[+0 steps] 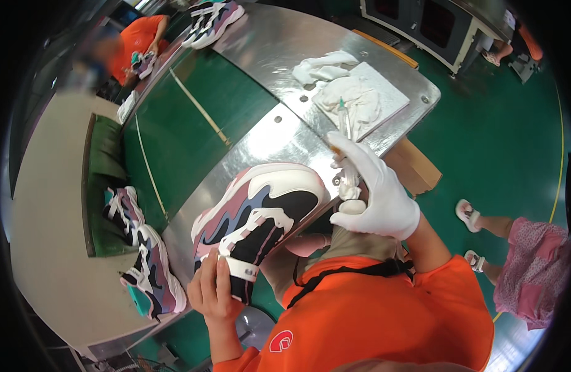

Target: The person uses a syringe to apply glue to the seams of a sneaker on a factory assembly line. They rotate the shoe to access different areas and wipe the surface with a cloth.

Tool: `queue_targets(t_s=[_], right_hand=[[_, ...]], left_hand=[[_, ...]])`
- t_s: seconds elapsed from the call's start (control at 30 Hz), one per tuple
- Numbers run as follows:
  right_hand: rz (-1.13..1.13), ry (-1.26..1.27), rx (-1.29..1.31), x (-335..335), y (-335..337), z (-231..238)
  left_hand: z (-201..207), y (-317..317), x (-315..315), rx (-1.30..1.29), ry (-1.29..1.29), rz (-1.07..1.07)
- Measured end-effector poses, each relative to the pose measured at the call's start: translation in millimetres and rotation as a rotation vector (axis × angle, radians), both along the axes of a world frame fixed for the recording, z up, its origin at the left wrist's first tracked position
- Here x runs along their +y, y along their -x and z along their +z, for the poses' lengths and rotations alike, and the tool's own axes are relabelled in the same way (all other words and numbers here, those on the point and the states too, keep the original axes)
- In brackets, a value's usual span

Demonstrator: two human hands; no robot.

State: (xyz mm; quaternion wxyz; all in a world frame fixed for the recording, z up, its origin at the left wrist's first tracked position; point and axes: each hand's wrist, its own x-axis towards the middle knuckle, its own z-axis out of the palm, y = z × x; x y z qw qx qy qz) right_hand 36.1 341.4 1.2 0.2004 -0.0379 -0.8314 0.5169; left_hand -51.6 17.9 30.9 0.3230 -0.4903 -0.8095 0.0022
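Note:
My bare left hand (211, 288) is closed around the collar end of a chunky sneaker (260, 208), fingertips on its white band. The sneaker is black, white, pink and blue, tilted with its thick white sole turned away from me, at the edge of the metal table. In a white glove, my right hand (378, 192) curls around a clear syringe (344, 121) with a green tip. The tip points away from me, over the crumpled cloth. Thumb and fingers sit around the syringe's lower end, apart from the shoe.
On the metal table (260, 46), crumpled white cloths (347, 99) lie on a white sheet (387, 93). A sneaker pair (214, 22) stands at the far end. More sneakers (152, 273) are on the left. A co-worker (140, 46) handles a shoe at far left; another person (533, 266) is at right.

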Motion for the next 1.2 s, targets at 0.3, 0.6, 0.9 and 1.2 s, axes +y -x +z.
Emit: queue_targets(t_s=[0.3, 0.6, 0.9, 1.2], right_hand=[[0.008, 0.037, 0.013, -19.3, 12.4, -22.5], [-0.093, -0.105, -0.003, -33.7, 15.5, -18.5], [-0.089, -0.189, -0.099, -39.0, 28.7, -21.4], [-0.051, -0.261, -0.158, -53.8, 28.5, -16.8]], left_hand=[[0.4, 14.1, -26.4, -0.134, 0.051, 0.053], [3.2, 18.9, -15.2, -0.084, 0.032, 0.078], [-15.2, 33.8, -18.1, 0.039, -0.046, -0.006], [-13.8, 24.5, -25.6, 0.038, -0.001, 0.027]])
